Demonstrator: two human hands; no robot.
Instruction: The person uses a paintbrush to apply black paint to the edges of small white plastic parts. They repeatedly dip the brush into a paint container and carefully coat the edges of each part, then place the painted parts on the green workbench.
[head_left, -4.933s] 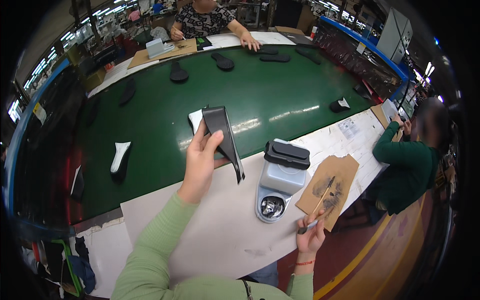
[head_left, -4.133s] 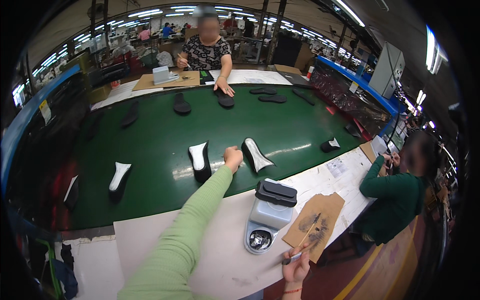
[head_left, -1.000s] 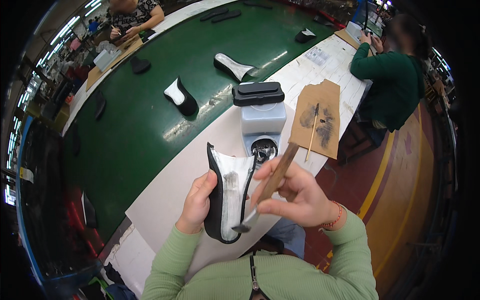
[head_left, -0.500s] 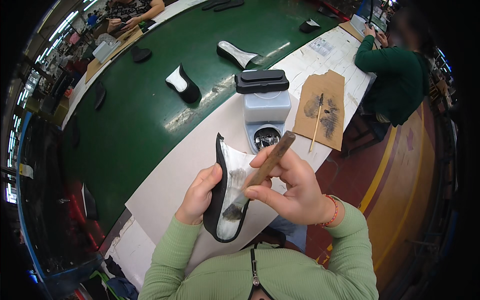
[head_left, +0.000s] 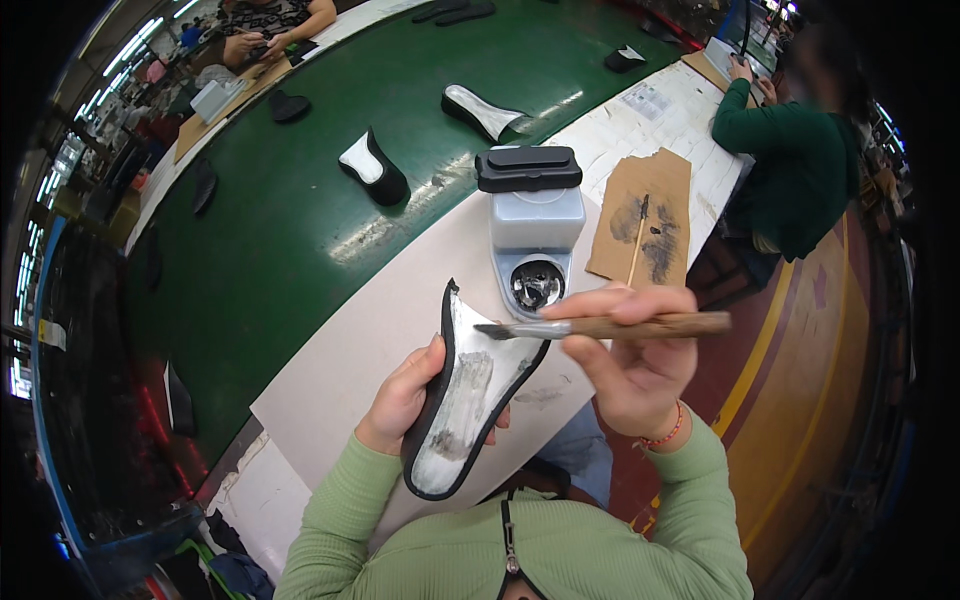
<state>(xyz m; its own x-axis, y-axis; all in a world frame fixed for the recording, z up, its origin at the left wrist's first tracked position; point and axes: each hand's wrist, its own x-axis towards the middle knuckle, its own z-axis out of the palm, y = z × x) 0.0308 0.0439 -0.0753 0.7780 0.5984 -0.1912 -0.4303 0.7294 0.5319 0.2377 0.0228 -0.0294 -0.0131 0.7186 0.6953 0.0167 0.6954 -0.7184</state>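
Observation:
My left hand grips a black-rimmed shoe sole by its edges, thumb on the left side and fingertips showing at the right. The sole's white face is turned up, with a grey smear down its middle and a darker patch low down. My right hand pinches the wooden handle of a flat brush, held nearly level. Its dark bristles meet the white face at the broad far end. Just beyond stands a pale plastic dispenser with a black lid and a round well of black, glossy stuff.
Cardboard with dark stains bears a thin stick brush. Across the green table lie several soles, among them a wedge-shaped one and a longer one. A person in green works at right, another far left.
The brush has gone from the sole's lower part up to its far end and swung from steep to nearly level. The sole has turned to show more of its white face.

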